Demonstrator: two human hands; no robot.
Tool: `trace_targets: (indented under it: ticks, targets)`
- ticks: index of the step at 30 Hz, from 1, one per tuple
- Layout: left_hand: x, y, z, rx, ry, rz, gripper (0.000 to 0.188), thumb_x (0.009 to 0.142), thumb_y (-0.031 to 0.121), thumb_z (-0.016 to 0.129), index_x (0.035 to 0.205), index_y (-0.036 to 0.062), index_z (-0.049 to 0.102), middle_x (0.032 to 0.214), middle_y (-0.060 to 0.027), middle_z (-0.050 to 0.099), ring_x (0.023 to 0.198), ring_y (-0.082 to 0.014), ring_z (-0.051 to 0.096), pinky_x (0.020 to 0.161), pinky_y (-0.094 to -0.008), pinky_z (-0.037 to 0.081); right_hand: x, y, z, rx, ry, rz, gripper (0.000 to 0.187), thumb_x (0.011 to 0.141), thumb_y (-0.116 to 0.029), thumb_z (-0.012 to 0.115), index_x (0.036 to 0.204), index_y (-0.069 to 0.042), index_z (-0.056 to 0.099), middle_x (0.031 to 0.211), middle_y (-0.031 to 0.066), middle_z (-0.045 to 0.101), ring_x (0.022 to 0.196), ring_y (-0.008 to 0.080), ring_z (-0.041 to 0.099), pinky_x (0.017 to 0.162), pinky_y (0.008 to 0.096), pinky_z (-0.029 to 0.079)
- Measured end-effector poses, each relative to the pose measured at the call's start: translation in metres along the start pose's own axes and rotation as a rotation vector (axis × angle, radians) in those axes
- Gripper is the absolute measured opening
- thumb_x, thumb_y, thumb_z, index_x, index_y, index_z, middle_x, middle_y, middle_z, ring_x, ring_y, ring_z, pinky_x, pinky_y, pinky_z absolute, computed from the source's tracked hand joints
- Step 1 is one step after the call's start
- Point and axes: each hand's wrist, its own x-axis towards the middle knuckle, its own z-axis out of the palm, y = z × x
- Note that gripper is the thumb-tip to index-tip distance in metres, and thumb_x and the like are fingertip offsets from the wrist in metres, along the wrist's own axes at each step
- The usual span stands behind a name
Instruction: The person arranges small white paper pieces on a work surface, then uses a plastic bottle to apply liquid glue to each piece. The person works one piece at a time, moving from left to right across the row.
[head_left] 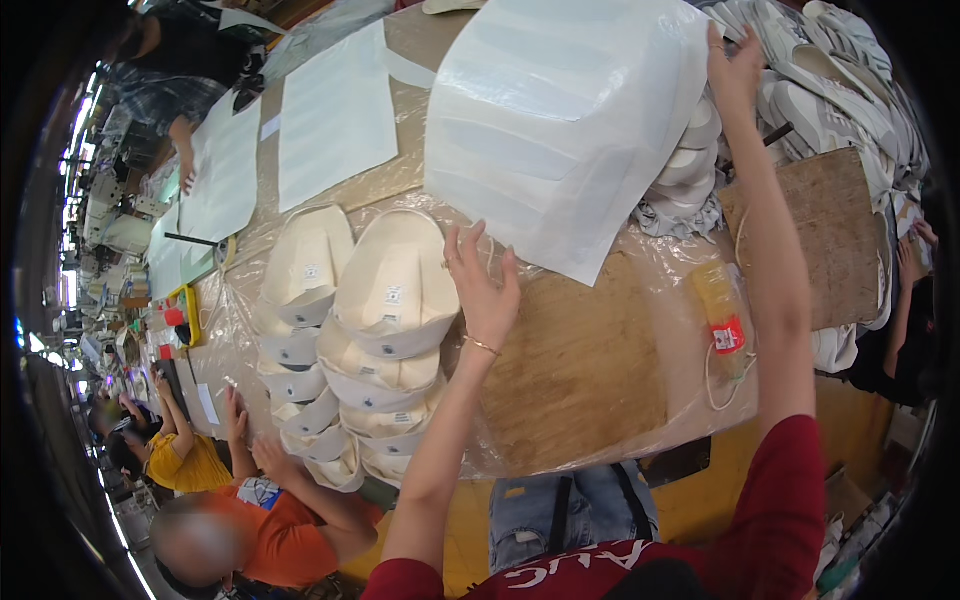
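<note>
A large glossy white sheet (570, 140), slightly curved, spreads over the far middle of the table. My left hand (482, 295) is open just below its near left edge, fingers spread, with the fingertips close to that edge. Stretched far forward, my right hand (735, 72) has its fingers apart at the sheet's far right edge; a firm grip does not show. Left of my left hand stand two overlapping rows of cream fabric shoe uppers (395, 275). Beneath the sheet's near corner lies a brown wooden board (575, 365).
A bottle (718, 305) with yellow contents and a red label lies right. Behind it are another board (805, 240) and piled grey-white shoe uppers (840, 80). More white sheets (338, 115) lie far left. Co-workers sit and stand along the left, one in orange (300, 540) nearby.
</note>
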Motion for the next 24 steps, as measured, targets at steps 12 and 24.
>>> trace_targets:
  ticks: [12,24]
  targets:
    - [0.146,0.051,0.074,0.320,-0.227,0.715,0.053,0.095,0.017,0.053,0.145,0.0282,0.040,0.156,-0.0090,0.030,0.144,-0.0323,0.024,0.116,-0.0535,0.015,-0.145,-0.044,-0.063,-0.141,-0.528,-0.550,0.021,0.080,-0.024,0.074,0.098,-0.015,0.070,0.106,0.0031,0.057,0.093,0.0231,0.055,0.079,0.0368,0.044]
    - [0.145,0.037,0.083,0.328,-0.295,0.652,0.055,0.099,0.024,0.048,0.150,0.0289,0.031,0.159,-0.0107,0.022,0.147,-0.0324,0.018,0.118,-0.0523,0.009,-0.144,-0.038,-0.055,-0.252,-0.560,-0.595,0.019,0.081,-0.025,0.073,0.092,-0.011,0.068,0.102,0.0036,0.056,0.094,0.0229,0.055,0.081,0.0379,0.042]
